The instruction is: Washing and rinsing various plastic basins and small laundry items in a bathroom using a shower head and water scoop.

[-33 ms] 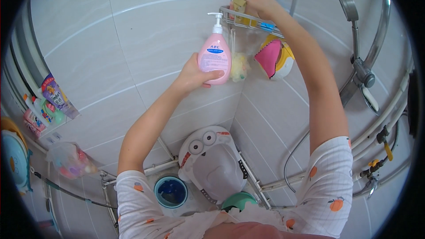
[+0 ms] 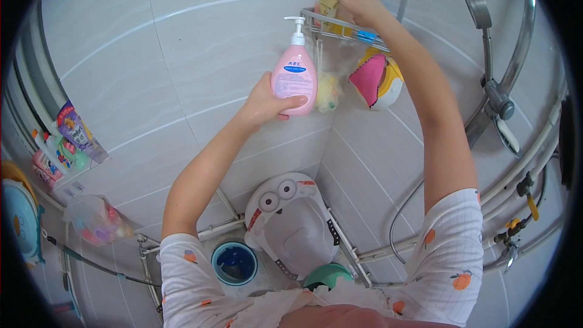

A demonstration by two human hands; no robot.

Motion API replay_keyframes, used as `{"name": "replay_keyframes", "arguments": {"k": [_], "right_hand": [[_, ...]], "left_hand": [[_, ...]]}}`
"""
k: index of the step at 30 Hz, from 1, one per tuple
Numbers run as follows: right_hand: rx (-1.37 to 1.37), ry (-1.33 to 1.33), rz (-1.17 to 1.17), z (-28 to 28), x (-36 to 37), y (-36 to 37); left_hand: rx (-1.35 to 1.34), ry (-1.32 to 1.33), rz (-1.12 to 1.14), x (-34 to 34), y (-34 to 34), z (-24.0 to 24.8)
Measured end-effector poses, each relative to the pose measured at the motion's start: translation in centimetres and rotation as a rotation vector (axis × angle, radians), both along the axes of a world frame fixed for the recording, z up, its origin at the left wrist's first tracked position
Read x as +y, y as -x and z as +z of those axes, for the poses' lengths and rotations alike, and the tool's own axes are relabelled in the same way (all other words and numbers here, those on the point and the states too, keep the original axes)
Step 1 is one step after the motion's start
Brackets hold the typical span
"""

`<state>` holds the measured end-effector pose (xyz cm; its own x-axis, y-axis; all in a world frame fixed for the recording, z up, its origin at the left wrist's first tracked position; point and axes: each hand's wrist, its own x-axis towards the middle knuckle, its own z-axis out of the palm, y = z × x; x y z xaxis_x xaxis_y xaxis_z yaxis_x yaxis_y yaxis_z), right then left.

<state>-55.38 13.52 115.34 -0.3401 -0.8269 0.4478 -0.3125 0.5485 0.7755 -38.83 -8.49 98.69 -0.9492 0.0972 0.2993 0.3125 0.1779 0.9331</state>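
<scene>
In a tiled shower corner, colourful refill pouches and bottles (image 2: 64, 146) are crowding a ledge at far left, above a clear bag of toys (image 2: 94, 218). The left hand (image 2: 267, 102) is gripping a pink pump bottle (image 2: 294, 76) from below, fingers wrapped round its base; the bottle is standing upright, pump on top, its blue oval label facing the camera, just left of and below the wire corner shelf (image 2: 340, 31). The right hand (image 2: 358, 0) is reaching onto that shelf, fingers spread over a yellow tube (image 2: 328, 9); whether it is gripping anything cannot be told. A pink-and-yellow ball-shaped item (image 2: 379, 79) is hanging beneath.
</scene>
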Motion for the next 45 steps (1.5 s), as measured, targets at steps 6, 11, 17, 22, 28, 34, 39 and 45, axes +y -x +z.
{"name": "replay_keyframes", "arguments": {"k": [6, 11, 17, 22, 28, 34, 39, 45], "right_hand": [[0.194, 0.616, -0.011, -2.8, 0.2, 0.5], [0.131, 0.958, 0.026, -3.0, -0.3, -0.2], [-0.954, 1.394, 0.237, -1.9, 0.0, 3.3], [-0.855, 1.152, -0.015, -1.3, -1.1, 2.8], [-0.332, 1.388, -0.030, -2.5, -2.0, 1.6], [0.130, 0.584, 0.220, -1.2, -4.4, -2.2], [-0.054, 0.514, -0.082, 0.0, -5.5, -1.9], [-0.024, 0.905, 0.229, 5.0, -4.5, -8.1]], "left_hand": [[-0.007, 0.005, -0.052, 0.3, -0.3, 0.9], [-0.009, 0.011, -0.016, -0.3, -0.2, 0.5], [0.010, -0.004, 0.011, 0.4, -0.1, 0.7], [0.012, 0.006, 0.014, -0.1, -0.2, 0.6], [0.006, 0.023, 0.016, -0.2, -0.3, 0.7], [0.010, -0.031, 0.026, -1.0, -0.4, 1.1], [0.010, -0.035, 0.060, -0.3, 0.2, 0.6], [0.266, -0.165, 0.129, -0.4, 1.6, 0.3]]}}
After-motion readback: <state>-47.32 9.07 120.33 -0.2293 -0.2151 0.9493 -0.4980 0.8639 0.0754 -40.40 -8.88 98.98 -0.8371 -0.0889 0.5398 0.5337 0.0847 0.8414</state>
